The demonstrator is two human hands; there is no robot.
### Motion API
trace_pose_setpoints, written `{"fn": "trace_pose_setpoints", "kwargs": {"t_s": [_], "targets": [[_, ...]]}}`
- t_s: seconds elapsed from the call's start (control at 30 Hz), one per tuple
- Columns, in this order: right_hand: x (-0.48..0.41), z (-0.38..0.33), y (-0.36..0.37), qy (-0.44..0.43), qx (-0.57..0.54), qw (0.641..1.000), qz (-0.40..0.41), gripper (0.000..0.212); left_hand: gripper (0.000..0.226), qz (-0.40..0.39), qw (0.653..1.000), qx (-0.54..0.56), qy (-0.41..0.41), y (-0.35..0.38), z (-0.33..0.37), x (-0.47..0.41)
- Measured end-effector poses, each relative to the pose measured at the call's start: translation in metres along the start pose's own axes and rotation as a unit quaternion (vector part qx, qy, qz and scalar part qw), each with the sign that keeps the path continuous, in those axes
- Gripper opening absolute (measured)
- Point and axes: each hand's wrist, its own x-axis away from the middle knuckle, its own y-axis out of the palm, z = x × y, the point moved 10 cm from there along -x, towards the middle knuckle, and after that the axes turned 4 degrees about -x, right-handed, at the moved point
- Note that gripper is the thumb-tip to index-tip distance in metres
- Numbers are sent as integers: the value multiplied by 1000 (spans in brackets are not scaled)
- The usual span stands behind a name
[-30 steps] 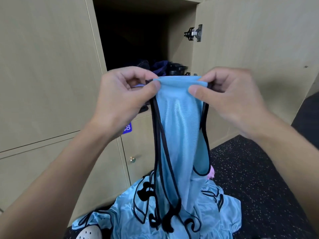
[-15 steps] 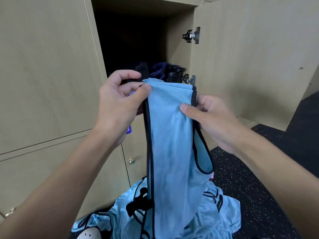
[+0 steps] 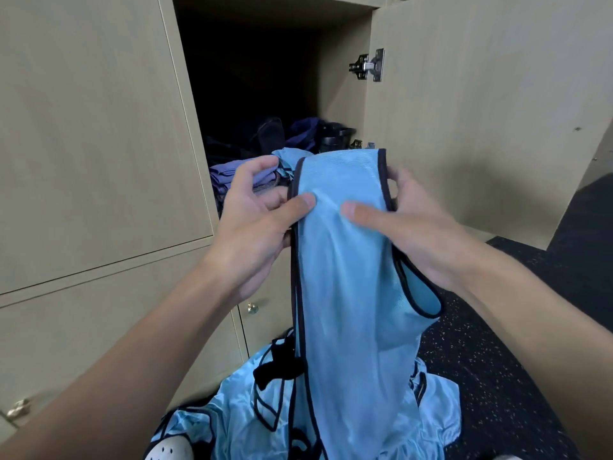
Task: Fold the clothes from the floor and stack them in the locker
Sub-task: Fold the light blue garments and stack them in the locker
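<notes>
At frame centre the left hand (image 3: 252, 227) and the right hand (image 3: 419, 227) both pinch the top of one blue vest (image 3: 348, 277), before one open locker (image 3: 341, 94); one blue pile (image 3: 238, 406) lies at the bottom

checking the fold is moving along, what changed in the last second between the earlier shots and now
The right hand slid from the top hem of the blue vest down its right edge, then the left hand dropped a little too; the hem now stands above both thumbs. Both hands kept pinching the vest throughout. The blue pile on the floor and the open locker door stayed as they were.
</notes>
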Motion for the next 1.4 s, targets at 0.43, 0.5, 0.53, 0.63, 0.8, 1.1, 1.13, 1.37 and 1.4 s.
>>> {"fn": "trace_pose_setpoints", "kwargs": {"t_s": [0.43,0.5,0.53,0.63,0.8,1.1,1.13,1.37,1.4], "targets": [[-1,3,-18,19,-7,999,50,79,82,-65,995,-56,-57,9,-31,5],[1,9,-7,61,21,998,-19,99,74,-19,999,-38,-26,0,-20,1],[5,14,2,85,40,993,-72,108,70,3,999,-31,-12,-5,-15,0],[11,23,11,114,82,981,-137,112,57,45,999,-29,5,-24,-5,-6],[-5,16,-27,51,58,996,40,79,50,62,996,-60,16,-35,1,-8],[-3,24,-32,63,-72,988,123,41,61,9,999,-52,-12,-24,-8,-8],[-2,22,-31,60,-90,987,123,43,69,-17,998,-53,-27,-18,-13,-7],[3,31,6,91,-60,992,-58,115,67,-8,1000,-15,-10,-13,-6,-6],[4,33,11,91,-52,992,-74,117,66,1,1000,-11,-6,-15,-4,-6]]}}
